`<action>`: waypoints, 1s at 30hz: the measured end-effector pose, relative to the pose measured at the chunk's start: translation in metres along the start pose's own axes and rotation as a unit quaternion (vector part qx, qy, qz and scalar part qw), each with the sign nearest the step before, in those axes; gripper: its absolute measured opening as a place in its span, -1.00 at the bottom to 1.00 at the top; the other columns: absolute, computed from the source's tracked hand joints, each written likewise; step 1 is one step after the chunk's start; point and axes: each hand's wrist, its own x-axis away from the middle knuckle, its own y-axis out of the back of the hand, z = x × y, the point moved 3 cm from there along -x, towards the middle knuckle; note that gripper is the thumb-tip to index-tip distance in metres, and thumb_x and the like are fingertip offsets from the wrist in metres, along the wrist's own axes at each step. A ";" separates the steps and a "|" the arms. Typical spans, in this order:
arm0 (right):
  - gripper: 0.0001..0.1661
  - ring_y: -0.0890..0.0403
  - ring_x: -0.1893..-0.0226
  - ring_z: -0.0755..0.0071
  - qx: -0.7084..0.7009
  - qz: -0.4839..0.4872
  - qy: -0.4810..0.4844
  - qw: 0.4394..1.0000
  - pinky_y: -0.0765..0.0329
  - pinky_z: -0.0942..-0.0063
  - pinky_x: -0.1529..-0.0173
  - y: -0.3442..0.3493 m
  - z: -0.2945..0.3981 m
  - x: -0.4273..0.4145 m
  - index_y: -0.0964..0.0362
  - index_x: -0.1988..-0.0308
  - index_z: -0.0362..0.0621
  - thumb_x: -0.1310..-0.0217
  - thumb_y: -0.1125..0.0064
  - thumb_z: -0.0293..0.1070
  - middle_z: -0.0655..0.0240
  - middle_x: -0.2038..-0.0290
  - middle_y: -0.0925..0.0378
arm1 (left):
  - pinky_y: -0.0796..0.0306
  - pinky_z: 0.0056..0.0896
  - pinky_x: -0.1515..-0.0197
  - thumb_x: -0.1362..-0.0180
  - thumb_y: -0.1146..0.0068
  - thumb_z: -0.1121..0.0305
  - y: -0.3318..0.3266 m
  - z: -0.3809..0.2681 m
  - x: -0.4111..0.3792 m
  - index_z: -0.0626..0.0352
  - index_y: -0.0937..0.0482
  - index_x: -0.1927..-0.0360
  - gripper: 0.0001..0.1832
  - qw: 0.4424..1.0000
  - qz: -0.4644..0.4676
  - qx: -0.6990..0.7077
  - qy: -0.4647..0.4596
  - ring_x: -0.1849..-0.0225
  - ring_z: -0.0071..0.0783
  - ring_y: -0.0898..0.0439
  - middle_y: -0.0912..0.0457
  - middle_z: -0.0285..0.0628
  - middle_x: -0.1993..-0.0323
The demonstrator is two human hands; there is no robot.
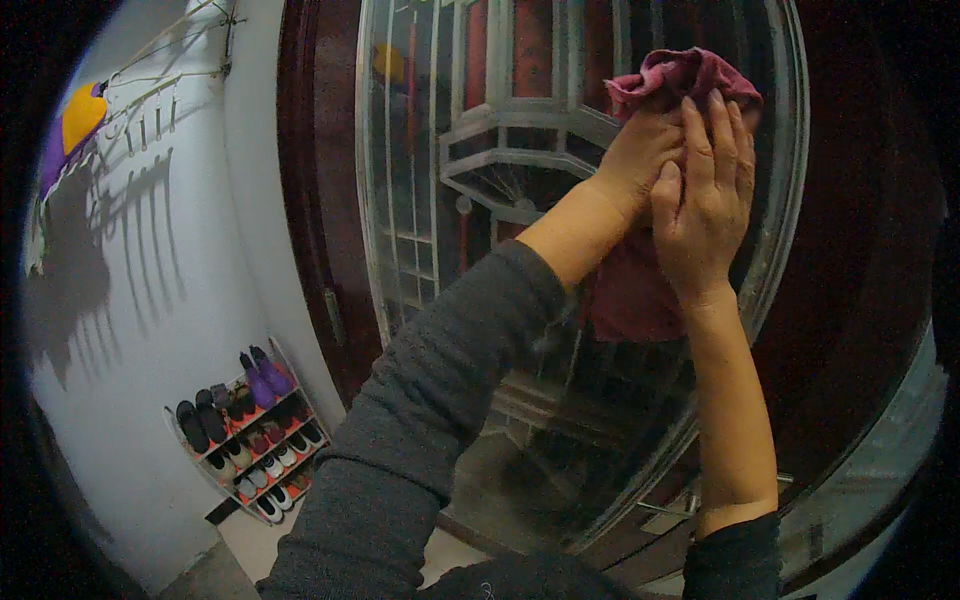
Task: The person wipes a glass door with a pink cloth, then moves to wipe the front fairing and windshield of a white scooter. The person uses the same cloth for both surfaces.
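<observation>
A crumpled dark pink cloth (694, 71) is held up against the glass pane (525, 450) of a dark wood-framed door or window. My left hand (645, 154) grips it from the left, its fingertips hidden in the folds and behind my other hand. Beside and partly over it, my right hand (705, 180) presses on the cloth with long, nearly straight fingers. Below the hands, between my forearms, a darker red patch (637, 292) shows; whether it is hanging cloth or a reflection I cannot tell.
To the left, a shoe rack (255, 442) with several pairs of shoes stands by a white wall (217, 300). Hooks (157, 120) and a purple and yellow item (82, 112) hang above. A metal handle (667, 510) lies beside my right forearm. White bars and red panels show in the glass.
</observation>
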 end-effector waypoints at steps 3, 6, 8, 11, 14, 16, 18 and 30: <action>-0.45 -0.21 -0.28 0.03 0.017 -0.004 0.000 1.000 -0.07 0.15 -0.37 -0.008 0.008 -0.004 -0.33 -0.14 -0.17 -0.11 0.09 -0.32 0.11 -0.22 -0.27 | -0.40 -0.36 -0.03 0.03 -0.04 0.35 0.001 0.011 0.002 0.08 -0.52 0.05 -0.61 0.999 -0.006 -0.001 -0.044 -0.02 -0.34 -0.49 -0.53 -0.31 0.05; -0.47 -0.21 -0.27 0.02 0.023 -0.011 0.004 1.000 -0.06 0.16 -0.37 -0.022 0.020 -0.010 -0.34 -0.13 -0.16 -0.14 0.11 -0.32 0.12 -0.22 -0.27 | -0.38 -0.36 -0.08 0.01 -0.02 0.38 0.015 0.023 0.002 0.08 -0.50 0.02 -0.60 0.995 -0.005 0.103 -0.010 -0.04 -0.34 -0.47 -0.53 -0.30 0.04; -0.48 -0.21 -0.27 0.02 0.043 -0.009 0.004 0.999 -0.07 0.15 -0.37 -0.031 0.025 -0.010 -0.34 -0.13 -0.16 -0.15 0.12 -0.32 0.11 -0.22 -0.27 | -0.38 -0.36 -0.07 0.00 -0.01 0.39 0.020 0.029 0.002 0.08 -0.50 0.03 -0.61 0.984 0.010 0.169 0.047 -0.04 -0.34 -0.47 -0.53 -0.28 0.04; -0.48 -0.21 -0.27 0.01 0.033 -0.026 0.006 0.999 -0.09 0.15 -0.36 -0.048 0.045 -0.014 -0.34 -0.13 -0.17 -0.15 0.13 -0.32 0.11 -0.22 -0.27 | -0.38 -0.37 -0.04 -0.01 0.02 0.42 0.039 0.037 0.006 0.08 -0.51 0.08 -0.66 0.997 -0.039 0.053 -0.037 -0.02 -0.33 -0.48 -0.54 -0.27 0.07; -0.48 -0.22 -0.26 0.00 0.036 -0.022 0.013 0.999 -0.11 0.15 -0.35 -0.060 0.062 -0.009 -0.35 -0.12 -0.17 -0.15 0.13 -0.33 0.11 -0.21 -0.29 | -0.37 -0.35 -0.04 0.01 0.02 0.38 0.044 0.055 0.021 0.09 -0.52 0.13 -0.69 0.997 -0.006 0.072 -0.004 -0.01 -0.34 -0.47 -0.56 -0.26 0.11; -0.48 -0.23 -0.26 -0.01 0.040 -0.022 0.022 0.999 -0.11 0.15 -0.35 -0.069 0.070 -0.011 -0.35 -0.12 -0.17 -0.15 0.14 -0.33 0.11 -0.20 -0.30 | -0.39 -0.34 -0.03 0.02 0.01 0.36 0.058 0.059 0.025 0.10 -0.52 0.14 -0.69 0.998 -0.018 0.048 -0.029 0.00 -0.32 -0.48 -0.56 -0.24 0.11; -0.48 -0.24 -0.25 -0.01 0.037 -0.026 0.034 0.998 -0.11 0.15 -0.35 -0.079 0.079 -0.012 -0.35 -0.12 -0.17 -0.15 0.14 -0.33 0.11 -0.20 -0.31 | -0.39 -0.33 -0.02 0.02 0.00 0.35 0.069 0.065 0.032 0.11 -0.53 0.15 -0.69 0.998 -0.029 0.041 -0.037 0.01 -0.30 -0.49 -0.56 -0.22 0.10; -0.48 -0.25 -0.24 -0.02 0.032 -0.020 0.037 0.999 -0.12 0.14 -0.34 -0.149 0.150 -0.023 -0.36 -0.11 -0.16 -0.13 0.11 -0.30 0.09 -0.19 -0.31 | -0.36 -0.29 -0.09 0.01 0.00 0.31 0.136 0.131 0.069 0.12 -0.50 0.05 -0.61 0.999 -0.008 0.027 0.027 -0.01 -0.25 -0.49 -0.54 -0.19 0.05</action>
